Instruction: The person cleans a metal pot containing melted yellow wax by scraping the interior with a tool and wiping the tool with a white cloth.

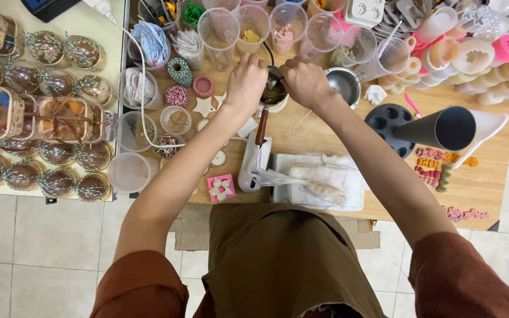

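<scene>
My left hand [247, 79] and my right hand [305, 80] meet over a small metal melting pot [274, 94] with a wooden handle [261, 126] that points back toward me. Both hands have their fingers closed just above the pot's rim. What they pinch is too small to make out. The pot stands on a wooden table [490, 176]. A steel pan with a wire handle [344, 82] sits just right of the pot.
Clear plastic cups [219, 26] line the table's far edge. Twine spools [179, 72] lie left; a dark round mould [387, 121] and a black tube [443, 128] lie right. A white cloth [319, 179] and pink box [221, 187] sit near me. Wrapped jars [60, 118] fill the left table.
</scene>
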